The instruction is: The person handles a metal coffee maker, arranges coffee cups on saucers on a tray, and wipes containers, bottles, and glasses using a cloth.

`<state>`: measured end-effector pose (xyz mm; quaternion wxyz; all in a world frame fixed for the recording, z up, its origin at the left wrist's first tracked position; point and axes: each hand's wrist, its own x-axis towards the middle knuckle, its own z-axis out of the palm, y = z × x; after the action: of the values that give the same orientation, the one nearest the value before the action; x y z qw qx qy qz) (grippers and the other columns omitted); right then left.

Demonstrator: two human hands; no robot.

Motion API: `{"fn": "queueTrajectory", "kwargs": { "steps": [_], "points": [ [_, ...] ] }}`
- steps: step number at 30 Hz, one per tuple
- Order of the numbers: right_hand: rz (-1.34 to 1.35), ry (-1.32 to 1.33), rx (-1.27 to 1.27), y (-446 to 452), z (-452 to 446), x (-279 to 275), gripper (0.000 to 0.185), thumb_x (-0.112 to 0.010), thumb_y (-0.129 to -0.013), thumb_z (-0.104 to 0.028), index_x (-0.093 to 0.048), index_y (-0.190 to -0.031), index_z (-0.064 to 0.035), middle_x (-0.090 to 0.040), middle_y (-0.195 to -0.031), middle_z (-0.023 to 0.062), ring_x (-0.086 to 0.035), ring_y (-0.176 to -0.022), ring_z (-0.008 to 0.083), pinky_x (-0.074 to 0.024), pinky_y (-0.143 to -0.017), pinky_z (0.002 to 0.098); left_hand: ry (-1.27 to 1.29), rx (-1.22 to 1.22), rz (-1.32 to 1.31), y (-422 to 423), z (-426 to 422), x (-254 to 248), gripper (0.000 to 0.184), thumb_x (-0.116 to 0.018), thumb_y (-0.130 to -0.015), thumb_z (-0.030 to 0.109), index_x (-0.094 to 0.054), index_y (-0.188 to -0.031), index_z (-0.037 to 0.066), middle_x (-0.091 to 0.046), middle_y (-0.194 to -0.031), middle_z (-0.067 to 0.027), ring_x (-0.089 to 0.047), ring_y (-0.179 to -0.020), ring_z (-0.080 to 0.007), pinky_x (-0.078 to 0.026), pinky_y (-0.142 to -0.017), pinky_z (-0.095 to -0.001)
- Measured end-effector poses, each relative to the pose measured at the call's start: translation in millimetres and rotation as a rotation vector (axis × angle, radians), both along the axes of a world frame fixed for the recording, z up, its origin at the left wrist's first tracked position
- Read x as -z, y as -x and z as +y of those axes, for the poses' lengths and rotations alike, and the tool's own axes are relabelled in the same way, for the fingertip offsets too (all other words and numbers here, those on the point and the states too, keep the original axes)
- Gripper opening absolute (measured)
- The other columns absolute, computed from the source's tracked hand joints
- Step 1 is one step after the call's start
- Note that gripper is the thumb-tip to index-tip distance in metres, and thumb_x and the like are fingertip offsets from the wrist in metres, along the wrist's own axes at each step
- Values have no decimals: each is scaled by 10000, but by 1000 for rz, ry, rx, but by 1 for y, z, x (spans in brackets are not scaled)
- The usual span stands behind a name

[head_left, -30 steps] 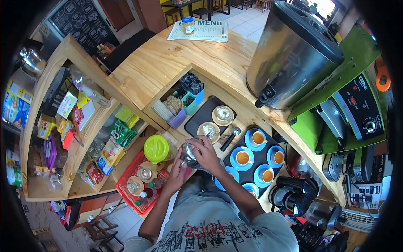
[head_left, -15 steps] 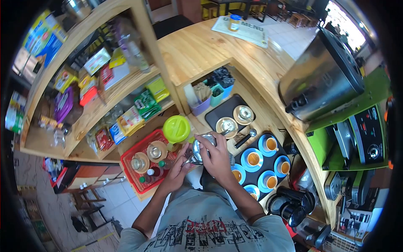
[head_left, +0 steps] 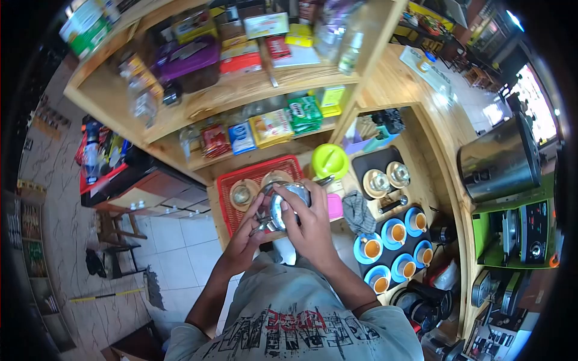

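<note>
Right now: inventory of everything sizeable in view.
pot: 1, silver, both hands
cups: 6, orange-brown drink, on blue saucers
trays: 2, black, right of hands
basket: 1, red, beyond pot
other saucers: 4, tan, on one tray and in basket
lidded tub: 1, lime, beside basket
cloth: 1, grey, near cups
dispenser: 1, silver, far right
machine: 1, green, far right
packets: several, mixed, on wooden shelves
left hand: 1, on pot
right hand: 1, on pot
</note>
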<state>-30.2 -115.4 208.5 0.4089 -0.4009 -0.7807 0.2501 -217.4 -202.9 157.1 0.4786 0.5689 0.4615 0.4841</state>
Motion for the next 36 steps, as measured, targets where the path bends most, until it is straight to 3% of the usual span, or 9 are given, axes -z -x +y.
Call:
{"fn": "queueTrajectory", "kwargs": {
  "steps": [5,9,10,16,20,23,28,31,36],
  "points": [
    [6,48,-115,80,-27,31,370,-656,-964,-141,-716,-1328,-169,-547,-1298,262,-527,-1198,440,-447,-1026,515,72,-160,-60,64,-53,12,154,-462,-1083,78,-544,-1063,-51,-171,-1743,-248,-180,-1619,-342,-222,-1261,-438],
    [23,155,-235,131,-43,73,358,-643,-983,-162,-714,-1334,-162,-553,-1236,253,-524,-1180,439,-439,-1034,516,148,-302,41,99,-87,36,373,-458,-1084,102,-496,-1378,-125,-199,-1752,-178,-362,-1510,-242,-338,-1175,-350],
    [34,169,-252,141,-46,82,357,-638,-990,-169,-712,-1339,-162,-555,-1224,250,-525,-1172,434,-439,-1033,511,154,-310,52,107,-94,45,527,-438,-1127,262,-405,-1550,-51,-235,-1739,-163,-291,-1558,-237,-280,-1224,-371],
    [46,232,-324,179,-53,135,342,-598,-1029,-198,-715,-1349,-171,-566,-1198,241,-526,-1143,405,-433,-1031,485,199,-354,83,137,-114,102,593,-438,-1120,188,-254,-1649,-3,-255,-1732,-136,-377,-1490,-216,-315,-1210,-371],
    [23,282,-324,188,-51,156,332,-582,-1040,-186,-711,-1337,-113,-572,-1212,203,-536,-1184,388,-422,-1051,468,216,-369,43,139,-112,112,600,-437,-1104,119,-239,-1659,2,-255,-1732,-128,-417,-1440,-209,-314,-1214,-373],
    [41,304,-322,192,-46,169,329,-572,-1049,-185,-707,-1337,-101,-570,-1214,207,-541,-1191,386,-419,-1058,469,195,-388,54,142,-109,122,607,-464,-1100,104,-245,-1652,-18,-367,-1658,-168,-544,-1192,-216,-382,-1135,-366],
    [82,367,-339,195,-40,187,328,-534,-1084,-186,-685,-1354,-76,-568,-1223,204,-557,-1202,378,-426,-1077,440,251,-444,-70,144,-100,124,244,-477,-1084,37,-523,-1308,-48,-337,-1683,-207,-432,-1482,-306,-326,-1221,-420],
    [171,450,-339,201,-39,195,323,-540,-1074,-188,-693,-1338,-81,-585,-1194,188,-553,-1171,360,-427,-1055,441,154,-435,92,153,-98,144,106,-491,-1090,58,-525,-1120,-38,-342,-1679,-222,-301,-1581,-351,-303,-1239,-439],
    [190,471,-331,204,-37,200,337,-516,-1087,-196,-674,-1357,-69,-581,-1197,187,-557,-1173,354,-428,-1061,428,192,-431,124,157,-96,142,125,-513,-1089,75,-550,-1120,-40,-366,-1665,-226,-303,-1579,-365,-295,-1243,-446]
  ]
}}
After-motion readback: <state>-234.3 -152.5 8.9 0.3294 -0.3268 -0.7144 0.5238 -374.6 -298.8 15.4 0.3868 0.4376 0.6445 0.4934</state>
